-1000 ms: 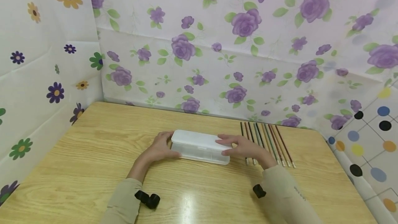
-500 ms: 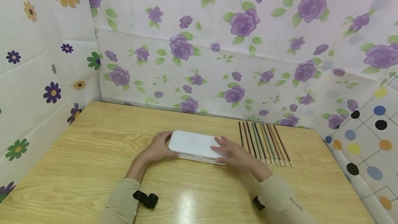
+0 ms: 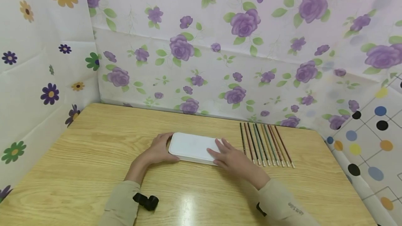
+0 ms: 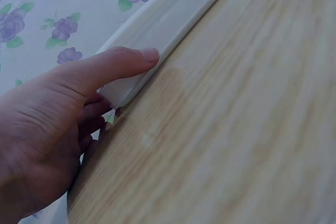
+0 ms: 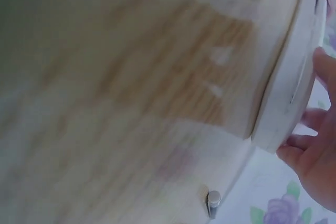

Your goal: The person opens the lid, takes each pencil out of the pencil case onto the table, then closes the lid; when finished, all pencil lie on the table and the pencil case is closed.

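A white plastic pencil case (image 3: 190,145) lies on the table with its lid down. My left hand (image 3: 160,149) grips its left end, the thumb along the front side and the other fingers behind. In the left wrist view, the left thumb (image 4: 126,62) touches the case's side wall (image 4: 157,30). My right hand (image 3: 233,158) rests over the right end, with spread fingers pressing on the lid. The right wrist view has the right fingers (image 5: 310,153) at the end of the case (image 5: 286,95).
Several pencils (image 3: 267,145) with white eraser ends lie side by side to the right of the case. The wooden table (image 3: 103,138) meets a flower-printed wall covering (image 3: 207,72) at the back. More printed covering (image 3: 37,121) hangs on the left.
The case's lid, partly raised a second ago, has come down flat. My right hand has shifted from the lid's right edge to on top of it. The left hand keeps its grip.
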A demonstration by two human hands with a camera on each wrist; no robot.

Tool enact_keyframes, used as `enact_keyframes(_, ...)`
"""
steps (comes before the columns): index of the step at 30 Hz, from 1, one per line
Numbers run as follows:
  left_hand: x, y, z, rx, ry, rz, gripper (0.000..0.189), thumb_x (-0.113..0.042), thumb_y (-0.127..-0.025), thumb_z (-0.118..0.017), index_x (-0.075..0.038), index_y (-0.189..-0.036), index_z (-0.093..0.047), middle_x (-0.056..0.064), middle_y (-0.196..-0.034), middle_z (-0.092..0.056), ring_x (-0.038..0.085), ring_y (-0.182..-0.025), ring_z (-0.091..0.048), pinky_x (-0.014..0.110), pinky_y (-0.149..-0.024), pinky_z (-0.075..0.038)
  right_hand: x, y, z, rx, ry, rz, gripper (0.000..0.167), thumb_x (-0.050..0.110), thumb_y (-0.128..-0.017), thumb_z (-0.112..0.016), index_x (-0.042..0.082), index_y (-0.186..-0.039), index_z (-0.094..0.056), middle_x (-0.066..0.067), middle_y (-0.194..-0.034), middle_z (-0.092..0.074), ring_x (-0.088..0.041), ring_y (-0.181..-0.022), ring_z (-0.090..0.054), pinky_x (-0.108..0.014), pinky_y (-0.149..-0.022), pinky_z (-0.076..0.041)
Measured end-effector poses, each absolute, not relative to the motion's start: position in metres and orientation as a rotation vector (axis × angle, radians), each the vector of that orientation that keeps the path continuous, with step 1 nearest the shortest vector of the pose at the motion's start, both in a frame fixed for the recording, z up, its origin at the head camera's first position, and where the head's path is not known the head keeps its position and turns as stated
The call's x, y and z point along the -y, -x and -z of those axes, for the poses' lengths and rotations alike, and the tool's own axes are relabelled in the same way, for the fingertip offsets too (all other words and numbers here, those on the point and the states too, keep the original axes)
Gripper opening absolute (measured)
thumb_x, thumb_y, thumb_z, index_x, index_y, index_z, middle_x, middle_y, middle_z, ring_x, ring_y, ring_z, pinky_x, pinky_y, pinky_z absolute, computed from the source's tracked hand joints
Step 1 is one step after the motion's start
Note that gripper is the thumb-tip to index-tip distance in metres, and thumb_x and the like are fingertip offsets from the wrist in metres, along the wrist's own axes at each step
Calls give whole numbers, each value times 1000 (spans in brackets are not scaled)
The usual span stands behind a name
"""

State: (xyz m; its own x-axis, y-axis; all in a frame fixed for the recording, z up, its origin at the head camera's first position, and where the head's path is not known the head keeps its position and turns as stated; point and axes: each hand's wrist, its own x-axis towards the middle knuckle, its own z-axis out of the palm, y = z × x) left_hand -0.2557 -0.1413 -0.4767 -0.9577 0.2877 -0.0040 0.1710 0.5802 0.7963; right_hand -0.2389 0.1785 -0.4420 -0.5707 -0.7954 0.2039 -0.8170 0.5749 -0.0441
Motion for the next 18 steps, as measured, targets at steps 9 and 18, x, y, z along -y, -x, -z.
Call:
enact_keyframes(9, 140, 253, 477, -2679, -392, -1338, 104, -32, -64, -89, 1, -147, -34, 22, -146, -34, 41, -134, -25, 57, -107, -26, -169, 241, 456, 2227, -1301, 66, 48, 43, -104, -32, 18, -131, -63, -32, -119, -58, -50, -100, -61, -46, -66, -56)
enact_keyframes(18, 142, 257, 480, -2701, -403, -1300, 106, -34, -65, -89, 0, -148, -32, 22, -147, -33, 42, -135, -24, 57, -106, -26, -165, 239, 457, 2252, -1255, 137, 44, 35, -91, -64, 18, -132, -62, -33, -119, -58, -50, -99, -61, -49, -71, -55)
